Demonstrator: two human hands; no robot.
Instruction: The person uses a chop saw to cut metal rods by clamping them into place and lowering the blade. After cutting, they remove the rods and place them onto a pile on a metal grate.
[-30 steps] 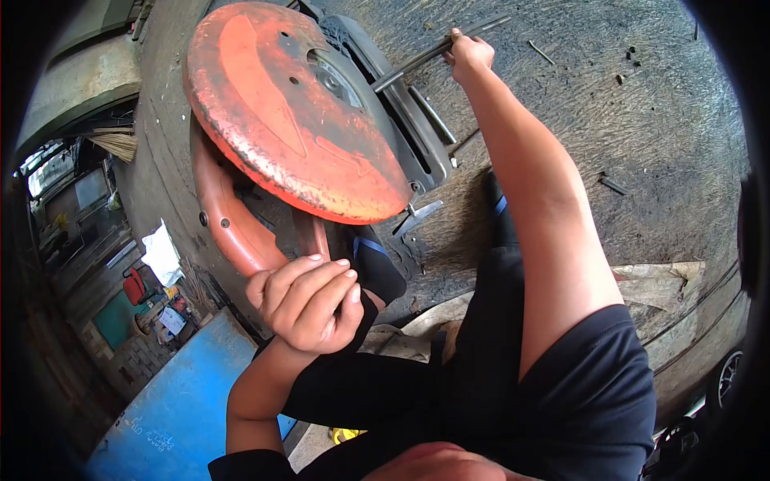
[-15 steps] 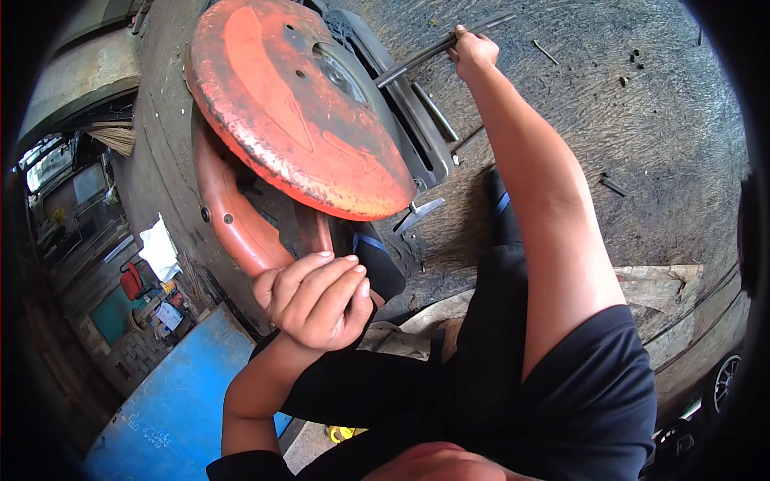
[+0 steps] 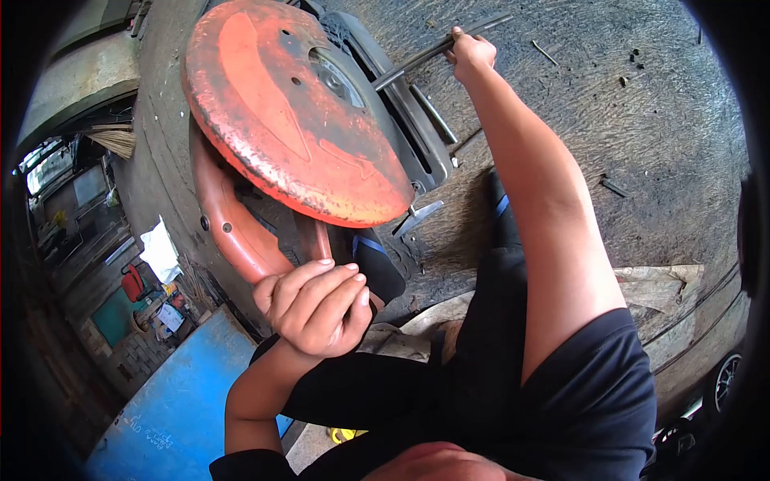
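Note:
The red, worn guard of a cut-off saw [image 3: 297, 120] fills the upper middle of the view. My left hand [image 3: 321, 309] is wrapped round the saw's handle, whose red arm [image 3: 241, 228] runs up beneath the guard; the grip itself is mostly hidden by my fingers. Farther out, my right hand [image 3: 473, 56] is closed round a thin metal rod [image 3: 417, 61]. The rod's inner end reaches the saw's dark base [image 3: 429, 152], beside the guard. The cutting disc is largely covered by the guard.
Metal offcuts [image 3: 616, 187] and a short rod [image 3: 545, 53] lie on the dark floor. A metal piece with a crossbar [image 3: 421, 216] sits near the guard's lower edge. A blue panel [image 3: 176, 393] stands at lower left, below a broom [image 3: 112, 140] and clutter. Cloth [image 3: 658, 289] lies right of my legs.
The saw guard has dipped slightly towards me, with my left hand still on the handle. My right hand and the rod have shifted very slightly left.

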